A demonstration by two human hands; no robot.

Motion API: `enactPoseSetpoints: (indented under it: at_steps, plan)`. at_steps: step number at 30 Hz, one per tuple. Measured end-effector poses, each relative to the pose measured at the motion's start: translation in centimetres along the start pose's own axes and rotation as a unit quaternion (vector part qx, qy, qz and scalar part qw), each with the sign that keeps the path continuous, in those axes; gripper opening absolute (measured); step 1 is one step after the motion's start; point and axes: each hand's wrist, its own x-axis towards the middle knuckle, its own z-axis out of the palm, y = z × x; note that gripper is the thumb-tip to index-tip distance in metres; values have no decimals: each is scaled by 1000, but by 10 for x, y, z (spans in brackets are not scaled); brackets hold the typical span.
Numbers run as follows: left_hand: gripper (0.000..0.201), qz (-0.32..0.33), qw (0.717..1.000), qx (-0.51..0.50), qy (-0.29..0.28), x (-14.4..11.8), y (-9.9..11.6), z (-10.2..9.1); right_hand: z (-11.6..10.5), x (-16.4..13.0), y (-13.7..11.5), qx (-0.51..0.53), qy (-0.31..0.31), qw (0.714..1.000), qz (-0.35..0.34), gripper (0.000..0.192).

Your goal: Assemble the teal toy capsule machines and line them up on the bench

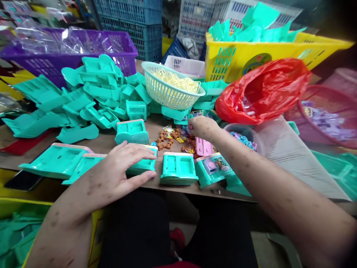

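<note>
My left hand [122, 167] lies flat with spread fingers on a teal plastic toy case [142, 165] at the table's front edge. More teal cases stand in the same row, one at the middle [178, 169] and one holding small parts [212, 169]. My right hand [202, 127] reaches forward over a scatter of small brown and coloured pieces [170, 137], its fingers curled at the pile; whether they pinch a piece I cannot tell. A pink part [204, 147] lies just below that hand.
A heap of teal plastic shells [92, 96] fills the left of the table. Behind stand a pale green basket of yellow parts [171, 87], a red plastic bag [262, 91], a yellow crate [251, 52], a purple crate [69, 50], and a clear bowl of blue-purple bits [245, 139].
</note>
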Motion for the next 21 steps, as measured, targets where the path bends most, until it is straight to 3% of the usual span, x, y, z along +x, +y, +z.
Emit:
enactPoseSetpoints:
  at_steps: [4, 11, 16, 21]
  plan:
    - [39, 9, 1000, -5, 8, 2, -6, 4, -3, 3, 27, -9, -23, 999, -31, 25]
    - [35, 18, 1000, -14, 13, 2, -11, 8, -5, 9, 57, -30, -21, 999, -11, 21]
    - [32, 28, 999, -8, 23, -2, -14, 7, -5, 15, 62, -15, 30, 999, 1, 28]
    - [32, 25, 999, -18, 23, -2, -12, 6, -1, 19, 49, 21, 59, 998, -25, 38]
